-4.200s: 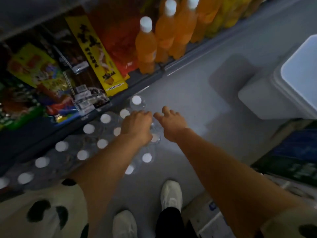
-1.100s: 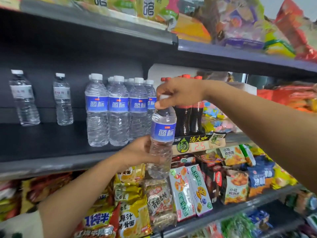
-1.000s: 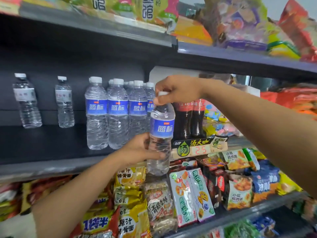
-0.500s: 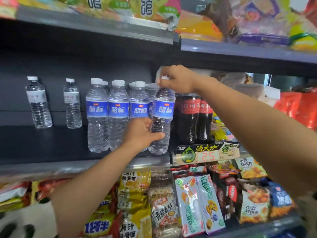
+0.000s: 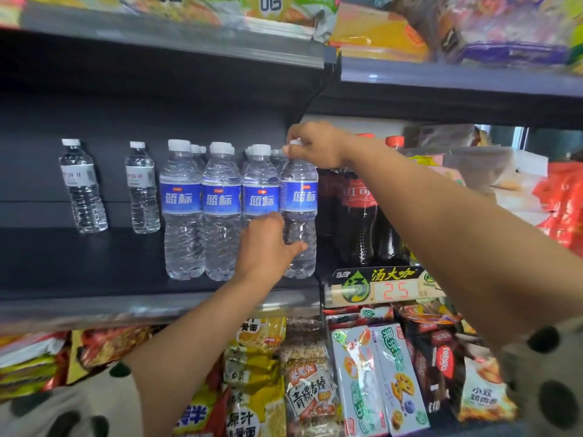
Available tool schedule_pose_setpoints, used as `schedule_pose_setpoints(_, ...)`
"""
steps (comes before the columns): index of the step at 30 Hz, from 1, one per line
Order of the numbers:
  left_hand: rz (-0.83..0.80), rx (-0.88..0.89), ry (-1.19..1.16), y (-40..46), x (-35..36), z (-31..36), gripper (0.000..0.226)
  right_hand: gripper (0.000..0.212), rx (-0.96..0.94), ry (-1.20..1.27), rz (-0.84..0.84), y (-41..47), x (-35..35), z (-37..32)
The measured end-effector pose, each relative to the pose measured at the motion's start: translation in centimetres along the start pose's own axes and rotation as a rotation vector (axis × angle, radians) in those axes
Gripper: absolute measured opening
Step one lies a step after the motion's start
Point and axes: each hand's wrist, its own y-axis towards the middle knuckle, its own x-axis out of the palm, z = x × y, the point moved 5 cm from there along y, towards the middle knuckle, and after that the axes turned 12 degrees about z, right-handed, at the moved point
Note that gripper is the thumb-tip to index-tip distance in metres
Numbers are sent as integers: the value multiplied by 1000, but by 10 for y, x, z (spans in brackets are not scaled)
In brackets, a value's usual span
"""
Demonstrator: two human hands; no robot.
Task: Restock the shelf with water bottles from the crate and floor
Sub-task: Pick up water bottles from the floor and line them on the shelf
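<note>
Clear plastic with a blue label, the water bottle (image 5: 298, 216) stands upright on the dark shelf (image 5: 94, 263), at the right end of a front row of three matching bottles (image 5: 220, 212). The right hand (image 5: 315, 146) comes in from 3 o'clock and pinches the white cap with curled fingers. The left hand (image 5: 268, 247) comes up from 6 o'clock and wraps its fingers and thumb around the bottle's lower part, hiding some of the third bottle too. More white caps peek out behind the front row. At 9 o'clock, well apart from the row, two smaller bottles (image 5: 83, 187) with white labels stand at the back. Right beside the held bottle, at 3 o'clock, dark cola bottles (image 5: 359, 216) with red caps stand close. A price tag (image 5: 394, 290) showing 2.5 sits below them. Snack packs (image 5: 315, 389) fill the shelf underneath.
</note>
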Motion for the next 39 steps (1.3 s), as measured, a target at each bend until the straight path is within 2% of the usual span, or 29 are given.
schedule_pose_setpoints(13,-85,101,132,-1,15,2,26,42,86,-22,-66,1,18,10)
schedule_pose_setpoints(28,-153,140,115,-4,3,-1,34,50,166,-55,-111,-15,1,-2)
schedule_pose_setpoints(35,-189,209,30,-9,-36,-18,28,78,358,-115,-140,-38,-16,-28)
schedule_pose_setpoints(39,-219,307,37,-20,-68,-41,32,78,419,-235,-128,-58,-27,-59)
